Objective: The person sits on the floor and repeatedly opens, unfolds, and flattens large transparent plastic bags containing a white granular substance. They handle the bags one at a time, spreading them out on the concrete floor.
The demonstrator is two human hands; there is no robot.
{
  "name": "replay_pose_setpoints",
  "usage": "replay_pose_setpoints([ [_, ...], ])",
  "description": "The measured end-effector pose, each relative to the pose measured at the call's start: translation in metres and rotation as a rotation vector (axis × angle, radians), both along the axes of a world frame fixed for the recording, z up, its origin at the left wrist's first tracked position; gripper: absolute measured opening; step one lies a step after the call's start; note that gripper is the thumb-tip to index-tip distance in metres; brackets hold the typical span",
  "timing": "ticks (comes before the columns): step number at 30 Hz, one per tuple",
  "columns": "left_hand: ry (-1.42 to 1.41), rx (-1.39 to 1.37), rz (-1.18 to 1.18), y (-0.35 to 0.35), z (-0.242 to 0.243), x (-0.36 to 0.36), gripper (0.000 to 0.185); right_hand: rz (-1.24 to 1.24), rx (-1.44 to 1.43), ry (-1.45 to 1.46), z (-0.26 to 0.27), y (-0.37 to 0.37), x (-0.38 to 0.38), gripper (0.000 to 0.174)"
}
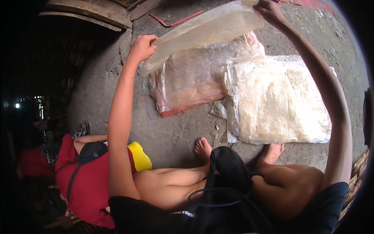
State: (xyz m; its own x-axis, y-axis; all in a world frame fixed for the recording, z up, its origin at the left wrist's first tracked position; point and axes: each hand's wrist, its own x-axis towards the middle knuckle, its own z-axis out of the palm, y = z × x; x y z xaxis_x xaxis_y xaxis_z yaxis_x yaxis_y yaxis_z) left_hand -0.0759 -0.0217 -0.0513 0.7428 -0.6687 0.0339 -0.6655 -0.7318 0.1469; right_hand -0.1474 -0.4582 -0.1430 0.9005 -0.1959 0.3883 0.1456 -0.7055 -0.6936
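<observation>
A translucent, yellowish plastic sheet [204, 32] hangs stretched between my two hands, held up off the ground. My left hand [143, 48] pinches its near left corner, while my right hand [270, 13] grips the far right end near the top of the view. Under the sheet lies a stack of clear and reddish plastic sheets [190, 82], partly hidden by it. To the right, overlapping that stack's edge, rests a pile of crinkled whitish plastic sheets [280, 102] with brown stains, bright with glare.
The floor is rough grey ground [172, 137]. My bare feet [203, 147] are close to the white pile. A person in red [84, 181] sits at my left, by a yellow object [140, 156]. A red strip [178, 20] and wooden beams [90, 13] lie beyond.
</observation>
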Motion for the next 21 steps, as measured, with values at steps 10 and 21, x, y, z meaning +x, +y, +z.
replay_pose_setpoints([
  [10,0.011,0.037,-0.071,-0.002,-0.044,0.017,0.019,0.126,0.259,0.351,0.024,0.014,-0.055,0.025],
  [21,0.522,-0.536,0.122,-0.015,-0.071,0.022,0.016,-0.123,0.382,0.318,0.008,-0.043,-0.042,0.045],
])
